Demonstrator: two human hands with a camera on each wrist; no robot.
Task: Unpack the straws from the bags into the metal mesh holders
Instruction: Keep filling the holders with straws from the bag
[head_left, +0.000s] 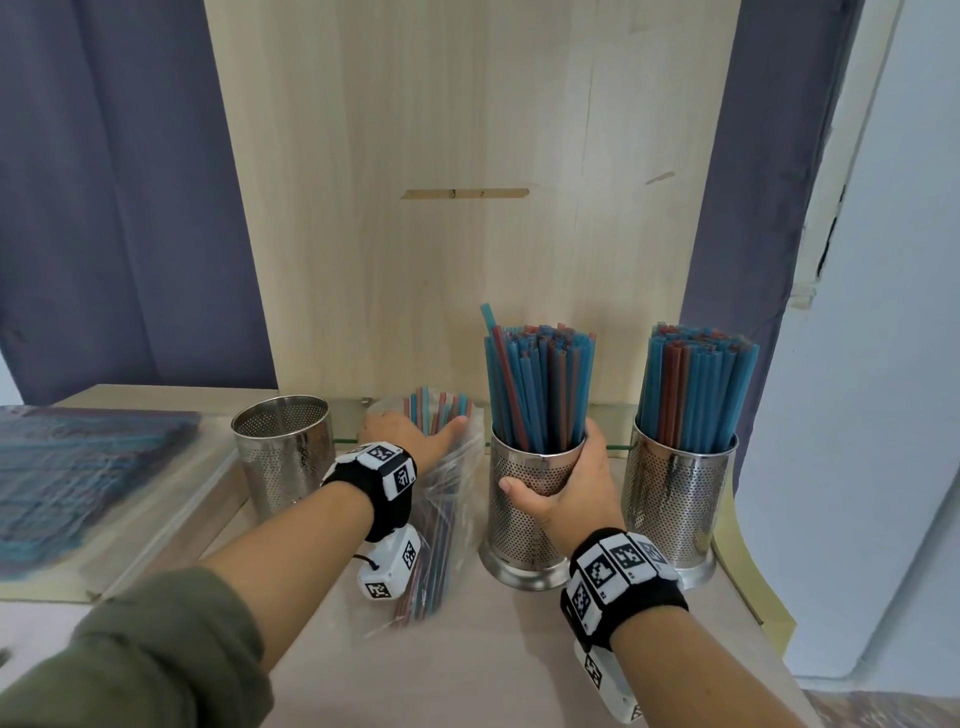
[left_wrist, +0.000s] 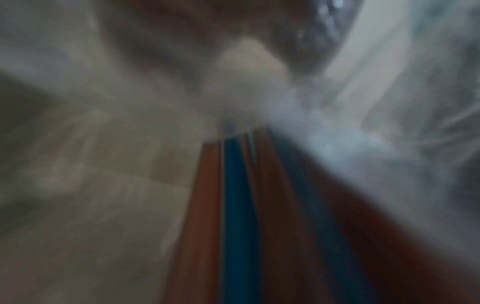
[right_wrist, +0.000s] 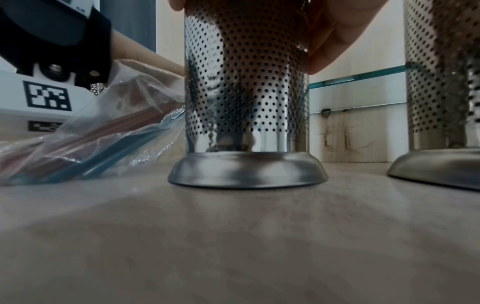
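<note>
Three perforated metal holders stand in a row on the pale table. The left holder (head_left: 283, 457) is empty. The middle holder (head_left: 524, 525) (right_wrist: 246, 92) and the right holder (head_left: 680, 499) (right_wrist: 441, 82) are packed with upright blue and red straws (head_left: 540, 384). My right hand (head_left: 558, 475) grips the middle holder near its rim, its fingers (right_wrist: 337, 37) wrapped round the far side. A clear plastic bag (head_left: 447, 525) (right_wrist: 103, 133) lies between the left and middle holders. My left hand (head_left: 413, 427) grips the straw bundle (head_left: 441, 408) (left_wrist: 239, 205) at the bag's mouth, the thumb on the bundle's right. The left wrist view is blurred.
A wooden board (head_left: 467, 156) rises right behind the holders, with blue curtains (head_left: 104, 182) on both sides. On a raised ledge at the left lies a flat blue-striped pack (head_left: 88, 467). A white wall (head_left: 893, 415) closes the right side. Bare tabletop (right_wrist: 233, 236) lies in front of the holders.
</note>
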